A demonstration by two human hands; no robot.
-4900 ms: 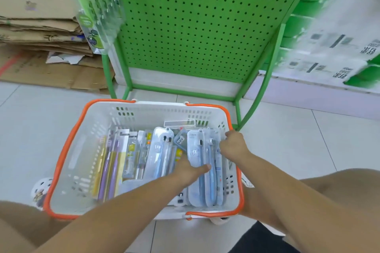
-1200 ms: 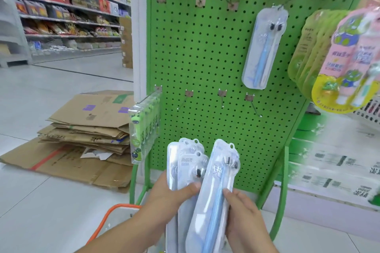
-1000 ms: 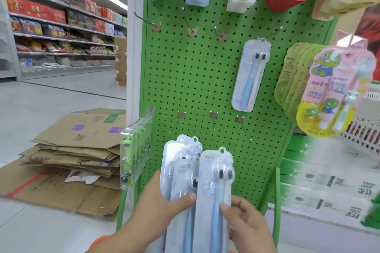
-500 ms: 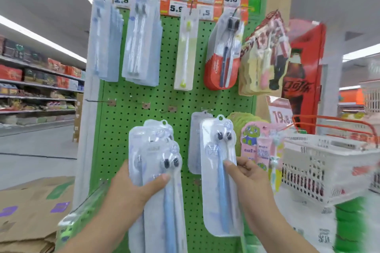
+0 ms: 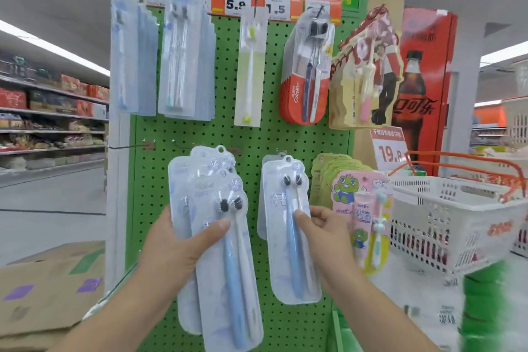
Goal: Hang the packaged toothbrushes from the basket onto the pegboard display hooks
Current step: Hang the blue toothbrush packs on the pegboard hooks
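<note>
My left hand grips a fanned stack of clear toothbrush packs in front of the green pegboard. My right hand pinches a single clear toothbrush pack with a blue brush, held upright. Its hang hole is level with the middle hook row, over another clear pack that hangs there. A bare hook sticks out at the left of that row.
The top row holds several hanging toothbrush packs and a red Colgate pack. Pink and green children's packs hang at the right. A white basket with orange handles sits to the right. Flattened cardboard lies at lower left.
Both hands rose from the floor basket with the packs, and my view lifted up the pegboard. The right hand drew one pack away from the stack and brought it toward the middle row.
</note>
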